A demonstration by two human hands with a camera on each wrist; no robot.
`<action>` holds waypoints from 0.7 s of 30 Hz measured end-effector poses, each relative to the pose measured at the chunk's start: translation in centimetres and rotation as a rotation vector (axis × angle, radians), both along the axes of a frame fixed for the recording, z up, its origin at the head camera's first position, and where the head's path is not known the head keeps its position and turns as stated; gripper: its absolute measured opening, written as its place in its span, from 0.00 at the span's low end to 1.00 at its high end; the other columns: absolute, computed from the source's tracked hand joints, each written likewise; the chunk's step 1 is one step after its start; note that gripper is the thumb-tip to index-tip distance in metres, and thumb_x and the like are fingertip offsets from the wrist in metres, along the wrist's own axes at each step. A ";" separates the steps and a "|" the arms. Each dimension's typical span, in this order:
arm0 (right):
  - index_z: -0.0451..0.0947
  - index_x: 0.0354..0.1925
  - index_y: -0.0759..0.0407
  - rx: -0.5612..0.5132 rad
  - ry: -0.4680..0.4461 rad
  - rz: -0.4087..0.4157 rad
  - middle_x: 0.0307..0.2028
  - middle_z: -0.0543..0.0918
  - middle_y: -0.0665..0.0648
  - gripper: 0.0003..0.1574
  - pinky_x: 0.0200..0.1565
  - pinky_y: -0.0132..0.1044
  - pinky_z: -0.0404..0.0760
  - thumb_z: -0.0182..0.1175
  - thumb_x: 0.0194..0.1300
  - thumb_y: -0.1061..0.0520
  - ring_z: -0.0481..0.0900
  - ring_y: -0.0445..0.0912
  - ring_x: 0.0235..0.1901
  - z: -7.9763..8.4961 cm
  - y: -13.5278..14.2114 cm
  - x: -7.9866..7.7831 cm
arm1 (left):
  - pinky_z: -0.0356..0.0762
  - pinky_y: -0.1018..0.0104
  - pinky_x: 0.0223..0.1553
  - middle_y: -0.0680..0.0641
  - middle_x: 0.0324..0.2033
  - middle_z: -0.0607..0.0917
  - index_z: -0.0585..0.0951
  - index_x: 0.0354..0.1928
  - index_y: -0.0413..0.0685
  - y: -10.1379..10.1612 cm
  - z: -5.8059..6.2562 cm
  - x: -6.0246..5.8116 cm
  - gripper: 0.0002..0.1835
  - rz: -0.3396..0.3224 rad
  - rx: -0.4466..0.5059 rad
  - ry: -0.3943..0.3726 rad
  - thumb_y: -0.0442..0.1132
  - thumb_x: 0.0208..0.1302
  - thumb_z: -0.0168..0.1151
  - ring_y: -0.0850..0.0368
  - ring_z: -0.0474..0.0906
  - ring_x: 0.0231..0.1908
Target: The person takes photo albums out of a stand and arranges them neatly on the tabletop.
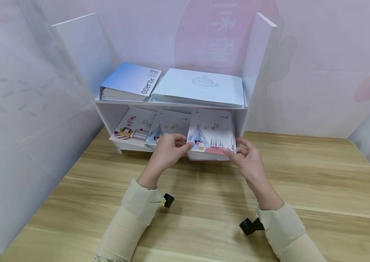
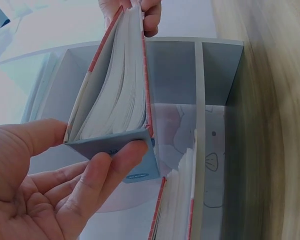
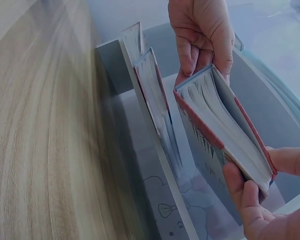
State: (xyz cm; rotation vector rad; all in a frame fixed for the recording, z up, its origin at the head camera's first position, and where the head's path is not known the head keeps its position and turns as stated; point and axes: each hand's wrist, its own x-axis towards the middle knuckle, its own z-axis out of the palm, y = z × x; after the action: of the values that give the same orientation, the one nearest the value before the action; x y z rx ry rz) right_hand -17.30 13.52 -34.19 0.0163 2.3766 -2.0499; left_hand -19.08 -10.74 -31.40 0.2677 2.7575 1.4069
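The album (image 1: 210, 131) is between the hands, its near end jutting out of the shelf's (image 1: 257, 58) lower level, its far end beneath the upper board (image 1: 121, 103). The left hand (image 1: 169, 150) pinches the spine edge; the right hand (image 1: 249, 160) pinches the opposite near corner. Just beyond the left hand lies the middle album (image 1: 172, 122), with the left album (image 1: 134, 125) farther left. Above the hands sit the blue album (image 1: 131, 80) and whale album (image 1: 201, 87); the worktop (image 1: 204, 207) spreads below them. The top cover gapes from the pages, so a slackened right hand could let them sag; the spine edge might snag the middle album, being so close. Whether the album's far end touches the lower board cannot be made out; some fingertips are hidden beneath it.
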 end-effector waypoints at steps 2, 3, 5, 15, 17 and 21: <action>0.55 0.73 0.70 -0.031 -0.005 0.011 0.29 0.80 0.41 0.43 0.35 0.23 0.79 0.62 0.68 0.61 0.76 0.31 0.27 0.1 0.0 0.0 | 0.85 0.57 0.42 0.40 0.45 0.88 0.80 0.57 0.38 0.0 0.1 0.0 0.21 0.005 -0.004 0.004 0.45 0.69 0.63 0.49 0.88 0.37; 0.54 0.73 0.71 -0.047 -0.007 0.019 0.29 0.81 0.40 0.43 0.36 0.23 0.79 0.62 0.68 0.61 0.77 0.31 0.28 0.2 0.0 0.1 | 0.85 0.58 0.42 0.40 0.46 0.88 0.80 0.57 0.38 -0.1 0.2 0.0 0.21 0.005 -0.005 0.005 0.45 0.69 0.63 0.49 0.88 0.38; 0.53 0.73 0.73 -0.093 -0.018 0.038 0.29 0.82 0.39 0.43 0.38 0.23 0.80 0.61 0.69 0.62 0.78 0.31 0.30 0.3 0.0 0.1 | 0.84 0.58 0.41 0.40 0.45 0.88 0.81 0.57 0.39 -0.2 0.3 0.1 0.21 0.006 -0.009 0.017 0.45 0.69 0.63 0.51 0.88 0.37; 0.46 0.74 0.72 -0.252 -0.116 0.119 0.33 0.86 0.43 0.43 0.36 0.25 0.80 0.56 0.71 0.65 0.80 0.34 0.30 0.6 0.0 0.2 | 0.83 0.58 0.40 0.42 0.42 0.89 0.82 0.55 0.41 -0.4 0.5 0.3 0.19 0.026 -0.022 0.044 0.46 0.69 0.64 0.51 0.87 0.35; 0.44 0.75 0.71 -0.270 -0.132 0.124 0.34 0.87 0.43 0.44 0.36 0.25 0.80 0.56 0.71 0.66 0.80 0.34 0.30 0.6 0.0 0.3 | 0.83 0.58 0.40 0.42 0.41 0.89 0.82 0.54 0.41 -0.5 0.3 0.2 0.19 0.024 -0.020 0.044 0.46 0.69 0.63 0.50 0.87 0.36; 0.44 0.75 0.70 -0.282 -0.144 0.111 0.33 0.86 0.43 0.43 0.36 0.25 0.79 0.55 0.71 0.67 0.78 0.35 0.28 0.7 -0.2 0.3 | 0.84 0.58 0.40 0.42 0.42 0.89 0.82 0.55 0.41 -0.6 0.1 0.0 0.20 0.025 -0.012 0.039 0.47 0.69 0.63 0.52 0.87 0.36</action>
State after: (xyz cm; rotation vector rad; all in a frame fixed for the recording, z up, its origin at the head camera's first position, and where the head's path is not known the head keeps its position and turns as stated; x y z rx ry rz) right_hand -17.04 13.31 -33.53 0.0290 1.9452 -2.2263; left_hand -19.06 -11.36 -31.34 0.2638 2.8090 1.4052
